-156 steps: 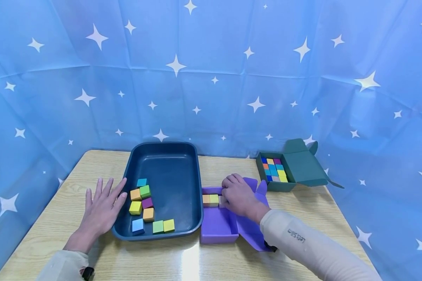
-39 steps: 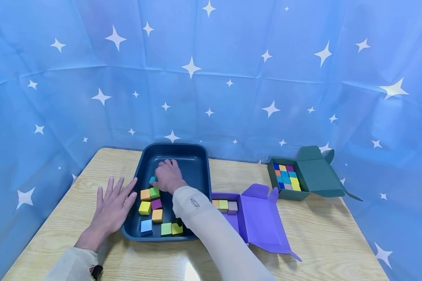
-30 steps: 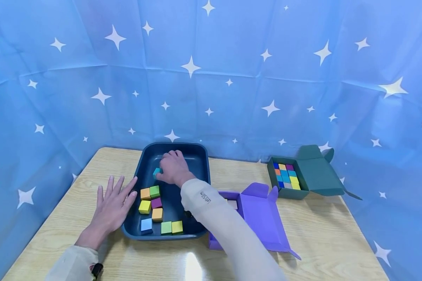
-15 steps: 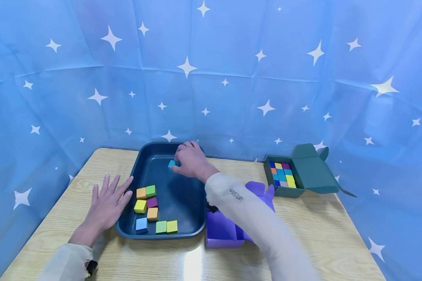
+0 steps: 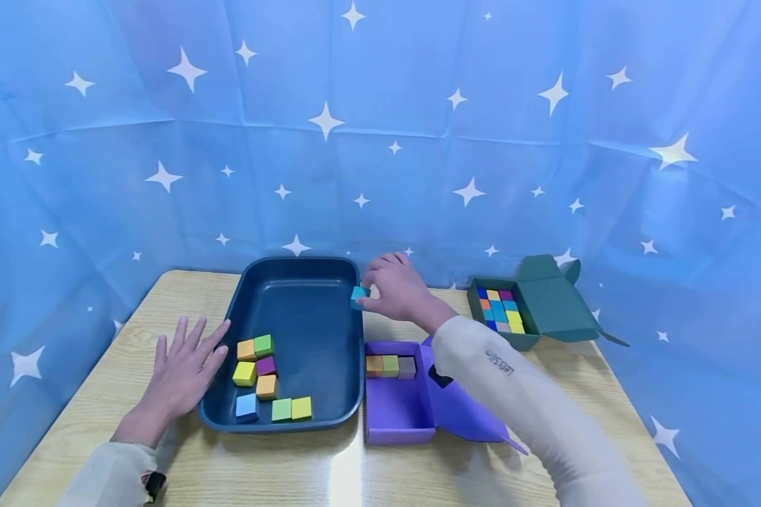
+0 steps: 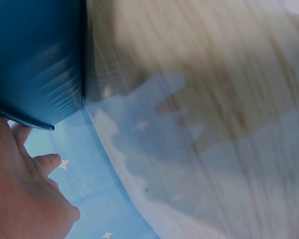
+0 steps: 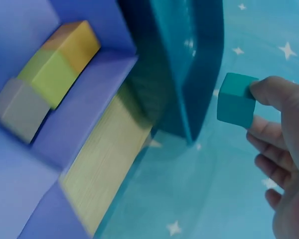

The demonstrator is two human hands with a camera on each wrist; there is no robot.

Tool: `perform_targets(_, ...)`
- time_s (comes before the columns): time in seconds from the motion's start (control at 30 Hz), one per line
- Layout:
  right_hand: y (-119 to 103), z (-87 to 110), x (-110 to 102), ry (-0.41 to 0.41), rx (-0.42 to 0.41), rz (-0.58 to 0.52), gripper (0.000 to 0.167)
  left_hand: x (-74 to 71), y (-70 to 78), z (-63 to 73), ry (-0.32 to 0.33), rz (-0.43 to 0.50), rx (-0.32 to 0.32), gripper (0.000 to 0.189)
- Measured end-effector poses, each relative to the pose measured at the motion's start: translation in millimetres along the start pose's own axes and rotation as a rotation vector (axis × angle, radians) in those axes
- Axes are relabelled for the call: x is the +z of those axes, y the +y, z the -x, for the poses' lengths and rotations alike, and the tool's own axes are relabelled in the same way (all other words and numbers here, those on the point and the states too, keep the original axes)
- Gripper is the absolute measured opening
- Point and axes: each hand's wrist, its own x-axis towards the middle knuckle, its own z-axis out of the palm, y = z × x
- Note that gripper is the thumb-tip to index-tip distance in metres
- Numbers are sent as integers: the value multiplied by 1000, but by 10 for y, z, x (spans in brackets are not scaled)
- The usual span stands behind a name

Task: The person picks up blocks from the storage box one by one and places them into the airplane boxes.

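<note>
Between thumb and fingertips my right hand (image 5: 398, 287) pinches a teal cube (image 5: 359, 297), raised over the right rim of the dark blue tray (image 5: 304, 303). The right wrist view shows that teal cube (image 7: 237, 99) from the side, with the other fingers loosely curled below. My left hand (image 5: 180, 373) lies with spread, straight fingers against the tray's left rim. Several coloured cubes sit in the tray's front left, among them a purple cube (image 5: 265, 366) and a light blue cube (image 5: 247, 407). A purple box (image 5: 398, 412) holds an orange cube (image 5: 374, 365), a yellow-green cube (image 5: 390, 365) and a grey cube (image 5: 406, 367) along its back wall.
At the back right stands an open green box (image 5: 514, 341) filled with coloured cubes, its lid (image 5: 554, 303) folded out to the right. The purple box's lid (image 5: 466, 415) spreads right, partly under the right forearm. A starry blue curtain (image 5: 380, 141) borders the wooden table (image 5: 279, 465).
My right hand left the grey cube in the purple box, took the teal cube from the tray, and lifted it rightward to the tray's edge. My left hand stayed at the rim.
</note>
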Motion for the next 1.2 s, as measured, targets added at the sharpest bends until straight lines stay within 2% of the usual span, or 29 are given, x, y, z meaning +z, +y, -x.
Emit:
perform_targets(0.3,247,375,-4,-1,-3,-39,27,10,9,1,0,13,1,58)
perform_targets(0.67,149,778,205,-33,-97,-29,22,27,36,21,10,23,14,57)
perform_targets(0.87,68,867,323,-54,-136,-35,24,29,42,21,11,21,17,57)
perform_targets(1.2,-22,879,542,-63,-201,24,25,24,43,27,9,17,15,57)
